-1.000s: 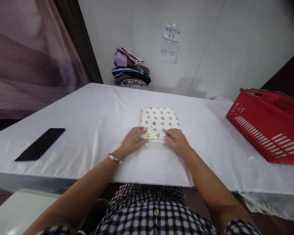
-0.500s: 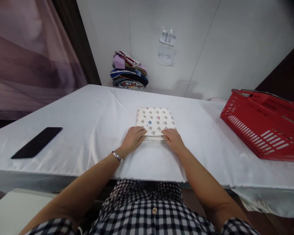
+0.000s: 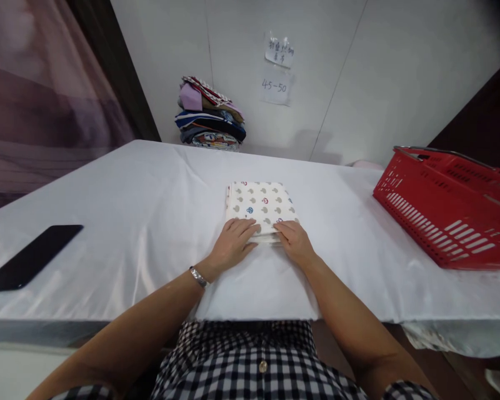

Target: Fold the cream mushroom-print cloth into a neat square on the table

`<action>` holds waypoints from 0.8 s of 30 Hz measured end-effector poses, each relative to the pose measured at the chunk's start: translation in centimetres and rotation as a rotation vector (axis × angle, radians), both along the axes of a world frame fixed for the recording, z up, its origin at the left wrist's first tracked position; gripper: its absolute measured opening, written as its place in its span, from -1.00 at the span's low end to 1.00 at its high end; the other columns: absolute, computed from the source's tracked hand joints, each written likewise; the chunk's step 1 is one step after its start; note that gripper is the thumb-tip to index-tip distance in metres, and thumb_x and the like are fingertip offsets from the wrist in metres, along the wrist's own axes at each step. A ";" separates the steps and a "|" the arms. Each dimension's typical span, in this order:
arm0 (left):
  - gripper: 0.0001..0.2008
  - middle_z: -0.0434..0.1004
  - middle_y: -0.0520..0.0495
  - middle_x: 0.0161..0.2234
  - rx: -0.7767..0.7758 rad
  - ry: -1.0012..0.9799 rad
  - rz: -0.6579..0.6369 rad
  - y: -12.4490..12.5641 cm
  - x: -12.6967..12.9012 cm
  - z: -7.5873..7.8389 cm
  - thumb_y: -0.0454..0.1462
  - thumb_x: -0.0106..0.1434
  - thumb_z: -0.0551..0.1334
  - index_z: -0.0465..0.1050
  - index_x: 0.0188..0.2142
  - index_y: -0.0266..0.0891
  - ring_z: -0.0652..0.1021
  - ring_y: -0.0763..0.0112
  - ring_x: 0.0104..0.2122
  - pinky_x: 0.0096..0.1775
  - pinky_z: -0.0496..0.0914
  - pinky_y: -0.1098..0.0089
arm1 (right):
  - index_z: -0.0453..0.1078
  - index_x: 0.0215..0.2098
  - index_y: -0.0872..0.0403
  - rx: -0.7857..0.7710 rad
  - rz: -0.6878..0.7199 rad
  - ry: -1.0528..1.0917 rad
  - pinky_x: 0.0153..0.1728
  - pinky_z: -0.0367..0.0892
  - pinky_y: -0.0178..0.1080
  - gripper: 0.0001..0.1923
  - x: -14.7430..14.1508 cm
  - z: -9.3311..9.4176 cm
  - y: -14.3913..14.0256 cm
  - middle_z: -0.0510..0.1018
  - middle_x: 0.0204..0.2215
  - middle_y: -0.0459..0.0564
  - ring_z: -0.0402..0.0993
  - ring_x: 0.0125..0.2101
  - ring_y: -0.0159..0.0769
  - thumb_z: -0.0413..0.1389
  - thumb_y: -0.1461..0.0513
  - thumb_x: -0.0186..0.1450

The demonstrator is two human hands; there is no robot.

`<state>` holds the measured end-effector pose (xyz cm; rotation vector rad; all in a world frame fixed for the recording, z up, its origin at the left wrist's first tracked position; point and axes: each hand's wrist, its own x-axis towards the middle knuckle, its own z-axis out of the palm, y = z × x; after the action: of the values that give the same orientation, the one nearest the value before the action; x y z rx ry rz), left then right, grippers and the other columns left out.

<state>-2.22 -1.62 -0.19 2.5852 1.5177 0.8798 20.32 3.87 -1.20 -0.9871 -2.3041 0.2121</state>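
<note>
A folded white cloth [image 3: 260, 201] with small grey, red and blue mushroom-like prints lies on the table in front of me, its layers showing along the near edge. My left hand [image 3: 234, 243] rests on the cloth's near left corner, fingers stretched out flat over the top and the thumb apart, just off the near edge. At the near right corner, my right hand [image 3: 295, 240] has its fingers over the top layer, with the thumb at the edge, pinching the cloth. A silver bracelet [image 3: 199, 276] circles my left wrist.
A black flat slab, perhaps a phone or tablet [image 3: 35, 255], lies at the left of the white-covered table [image 3: 150, 194]. On the right stands a red plastic basket [image 3: 441, 208]. A stack of folded fabrics [image 3: 211, 114] sits by the back wall, below left of two paper notes [image 3: 276, 85].
My left hand has slid slightly inward and flattened over the cloth's near edge, its thumb coming away. The right hand keeps its place. The view has shifted a little.
</note>
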 end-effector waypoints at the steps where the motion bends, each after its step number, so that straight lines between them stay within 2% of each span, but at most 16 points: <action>1: -0.65 0.36 -0.16 0.09 -0.003 -0.001 -0.003 -0.1 0.0 -0.1 -0.22 0.27 0.13 0.34 0.05 -0.12 0.34 0.14 0.08 0.12 0.13 0.07 | 0.39 0.01 0.01 -0.001 0.000 -0.001 0.01 0.26 -0.06 -0.64 0.0 0.0 0.0 0.51 -0.10 0.06 0.38 -0.06 -0.17 -0.15 0.21 0.38; 6: -0.73 0.41 -0.11 0.05 0.028 0.059 -0.027 -0.5 0.2 -0.5 -0.28 0.28 0.09 0.41 -0.05 -0.10 0.33 0.16 0.10 0.16 0.08 0.05 | 0.40 0.00 0.06 0.033 0.002 0.005 0.00 0.27 -0.10 -0.64 -0.1 -0.2 0.0 0.50 -0.10 0.08 0.37 -0.06 -0.19 -0.15 0.24 0.37; 9: -0.79 0.38 -0.10 0.09 0.099 0.120 -0.011 -0.3 0.3 -0.5 -0.31 0.29 0.08 0.46 -0.17 -0.14 0.29 0.18 0.15 0.16 0.08 0.07 | 0.40 -0.01 0.05 0.055 0.014 0.031 -0.02 0.28 -0.08 -0.65 -0.1 -0.2 0.0 0.51 -0.12 0.08 0.38 -0.07 -0.18 -0.13 0.25 0.37; 12: -0.83 0.41 -0.10 0.06 0.191 0.154 0.011 0.1 0.3 -0.3 -0.31 0.28 0.10 0.48 -0.26 -0.16 0.33 0.19 0.11 0.12 0.16 0.08 | 0.41 -0.03 0.04 0.105 0.028 0.083 -0.07 0.31 -0.07 -0.68 -0.2 -0.2 0.0 0.53 -0.15 0.08 0.40 -0.11 -0.18 -0.10 0.26 0.36; 16: -0.87 0.45 -0.11 0.01 0.312 0.143 0.044 0.3 0.2 -0.2 -0.29 0.28 0.14 0.48 -0.28 -0.17 0.38 0.20 0.08 0.06 0.24 0.12 | 0.41 -0.06 0.05 0.156 0.068 0.124 -0.12 0.34 -0.09 -0.72 -0.3 -0.1 0.0 0.54 -0.19 0.07 0.42 -0.16 -0.20 -0.06 0.29 0.34; 19: -0.87 0.47 -0.10 -0.01 0.336 0.143 0.048 0.3 0.3 -0.2 -0.29 0.29 0.14 0.47 -0.29 -0.18 0.39 0.22 0.07 0.05 0.25 0.13 | 0.40 -0.06 0.03 0.148 0.114 0.100 -0.11 0.34 -0.07 -0.74 -0.2 0.1 -0.1 0.54 -0.19 0.05 0.42 -0.16 -0.19 0.00 0.27 0.31; 24: -0.85 0.49 -0.09 -0.03 0.334 0.135 0.072 0.4 0.5 -0.1 -0.29 0.30 0.11 0.46 -0.32 -0.19 0.41 0.24 0.05 0.04 0.25 0.15 | 0.36 0.02 0.04 0.130 0.147 0.032 -0.05 0.28 0.00 -0.64 0.0 0.7 -0.6 0.50 -0.09 0.08 0.38 -0.08 -0.12 0.09 0.22 0.24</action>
<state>-1.76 -1.18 -0.30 2.8895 1.6315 1.0695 20.34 3.24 -0.49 -0.7456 -2.3300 0.1350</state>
